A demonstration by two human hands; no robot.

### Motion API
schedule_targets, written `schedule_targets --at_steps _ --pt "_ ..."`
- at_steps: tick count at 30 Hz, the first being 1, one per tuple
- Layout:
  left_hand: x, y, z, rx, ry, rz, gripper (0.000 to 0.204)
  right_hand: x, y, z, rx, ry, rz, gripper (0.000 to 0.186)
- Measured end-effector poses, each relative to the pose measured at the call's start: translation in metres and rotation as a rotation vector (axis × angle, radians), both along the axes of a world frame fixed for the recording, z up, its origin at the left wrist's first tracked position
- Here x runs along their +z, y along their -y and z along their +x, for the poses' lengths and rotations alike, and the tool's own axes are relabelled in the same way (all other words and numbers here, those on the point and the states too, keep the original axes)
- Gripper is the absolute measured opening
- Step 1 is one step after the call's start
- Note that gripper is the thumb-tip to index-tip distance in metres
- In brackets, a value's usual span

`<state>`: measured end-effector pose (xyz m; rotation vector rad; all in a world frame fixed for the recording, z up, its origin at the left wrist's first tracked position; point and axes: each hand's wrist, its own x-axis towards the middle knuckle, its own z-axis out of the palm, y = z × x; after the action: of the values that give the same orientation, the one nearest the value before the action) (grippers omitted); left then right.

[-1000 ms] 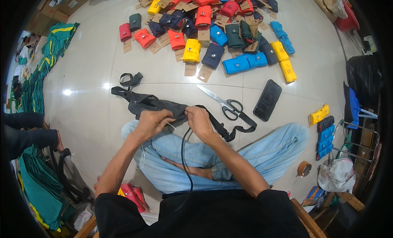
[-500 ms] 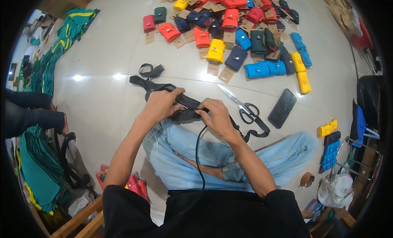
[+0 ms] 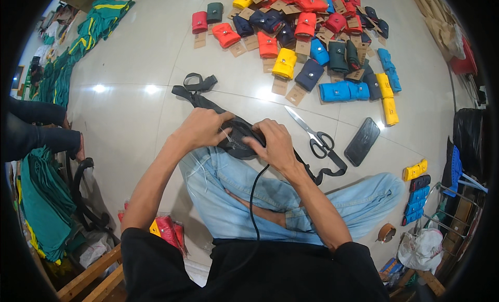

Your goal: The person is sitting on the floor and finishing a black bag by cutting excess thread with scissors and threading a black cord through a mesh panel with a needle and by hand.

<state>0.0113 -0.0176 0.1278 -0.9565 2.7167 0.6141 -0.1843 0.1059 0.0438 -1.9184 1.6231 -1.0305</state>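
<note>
A black waist bag (image 3: 240, 135) with mesh on the side facing me lies across my lap, its strap and a looped end (image 3: 200, 83) stretching out on the floor at the upper left. My left hand (image 3: 205, 126) grips the bag's left side, fingers curled over its top edge. At the right side my right hand (image 3: 273, 143) pinches the edge, its thumb over the mesh. Thin pale threads (image 3: 202, 172) trail from near the left hand onto my jeans. The bag's other strap (image 3: 332, 167) runs right, past black-handled scissors (image 3: 317, 141).
A dark phone (image 3: 362, 141) lies right of the scissors. Beyond is a pile of rolled pouches with tags (image 3: 310, 74). More pouches (image 3: 416, 198) and a tape roll (image 3: 386, 232) sit at the right. Green cloth (image 3: 47, 203) and another person's legs (image 3: 44, 133) are at the left.
The bag has been opened out or turned, so its mesh shows more between my hands. My right thumb has shifted on it. The whole view has moved slightly.
</note>
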Motion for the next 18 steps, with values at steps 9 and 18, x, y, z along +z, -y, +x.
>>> schedule_targets --at_steps 9,18 --pt "-0.02 0.02 0.019 0.043 -0.005 -0.048 0.068 -0.013 -0.008 0.011 -0.036 -0.107 -0.138 0.019" --pt "-0.013 0.015 0.019 0.193 -0.122 0.054 0.04 -0.01 0.01 -0.02 0.157 0.002 -0.152 0.02"
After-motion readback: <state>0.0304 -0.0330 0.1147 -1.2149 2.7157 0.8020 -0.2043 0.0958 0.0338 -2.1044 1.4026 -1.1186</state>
